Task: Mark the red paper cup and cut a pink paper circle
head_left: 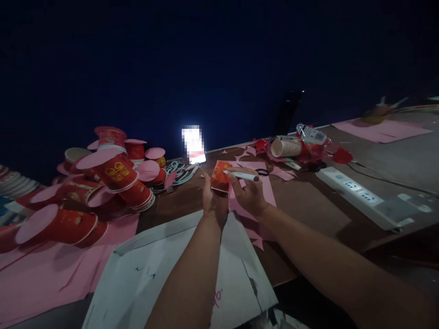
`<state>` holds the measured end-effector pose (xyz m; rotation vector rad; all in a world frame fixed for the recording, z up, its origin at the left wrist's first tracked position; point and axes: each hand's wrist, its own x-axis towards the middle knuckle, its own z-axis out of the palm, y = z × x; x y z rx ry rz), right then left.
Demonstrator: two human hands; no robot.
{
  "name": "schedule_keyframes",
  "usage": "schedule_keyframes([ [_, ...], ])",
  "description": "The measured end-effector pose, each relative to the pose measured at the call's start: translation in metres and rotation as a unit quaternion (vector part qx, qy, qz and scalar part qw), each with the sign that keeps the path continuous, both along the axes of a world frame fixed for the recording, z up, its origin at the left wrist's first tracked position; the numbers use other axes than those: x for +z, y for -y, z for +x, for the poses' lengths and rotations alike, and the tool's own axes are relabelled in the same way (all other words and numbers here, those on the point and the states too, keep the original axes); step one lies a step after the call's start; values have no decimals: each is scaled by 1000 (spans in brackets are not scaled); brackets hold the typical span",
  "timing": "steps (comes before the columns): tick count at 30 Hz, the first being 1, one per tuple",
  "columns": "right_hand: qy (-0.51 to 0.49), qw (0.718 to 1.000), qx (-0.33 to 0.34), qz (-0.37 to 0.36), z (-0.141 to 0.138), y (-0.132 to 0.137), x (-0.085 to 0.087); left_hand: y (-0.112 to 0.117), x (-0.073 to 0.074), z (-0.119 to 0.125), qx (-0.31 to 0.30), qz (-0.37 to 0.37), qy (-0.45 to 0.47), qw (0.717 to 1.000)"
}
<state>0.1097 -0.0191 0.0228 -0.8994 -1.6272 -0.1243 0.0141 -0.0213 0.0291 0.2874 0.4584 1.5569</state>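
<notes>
Your left hand (213, 201) is wrapped around a red paper cup (219, 179), held by the left edge of a pink sheet (269, 196). Your right hand (252, 196) grips a white marker (244, 175), its pale end at the cup's side, though contact is unclear; more red cups (118, 172) crowd your left.

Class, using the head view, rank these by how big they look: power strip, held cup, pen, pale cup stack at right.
1. Power strip: clearly largest.
2. Held cup and pale cup stack: too alike to rank, since the held cup is partly covered.
3. Pen: smallest.
</notes>
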Motion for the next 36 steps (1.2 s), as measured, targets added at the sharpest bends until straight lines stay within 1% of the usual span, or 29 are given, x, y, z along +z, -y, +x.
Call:
schedule_keyframes([
  [3,2,1000,-1,1,0,0,-1,0,0,-1,11,-7,10,1000],
  [7,0,1000,2,-9,0,-1,-1,0,0,-2,6,-10,17,1000],
  [10,5,1000,-3,-11,0,-1,-1,-1,-1,-3,-1,-14,24,1000],
  [15,10,1000,-11,-6,0,-1,-1,-3,-4,-4,9,-19,24,999],
  [20,6,1000,-5,-7,1,-1,-2,-3,-2,-5,-7,-33,31,999],
  [25,5,1000,-8,-11,1,-2,-1,-1,-1,-5,2,-24,33,999],
  [27,-6,1000,7,-21,0,-1,-1,-1,-1,-5,-1,-28,36,999],
  [30,-54,996,54,-53,0,1,0,0,0,-6,-10,-17,50,999],
  [32,-108,987,83,-89,0,0,-1,0,2,-8,-7,-18,53,998],
  [34,-179,971,100,-123,0,-5,-3,1,4,-9,-2,-30,47,998],
  [36,-258,948,111,-151,2,-13,-8,1,6,-9,-11,-45,41,998],
])
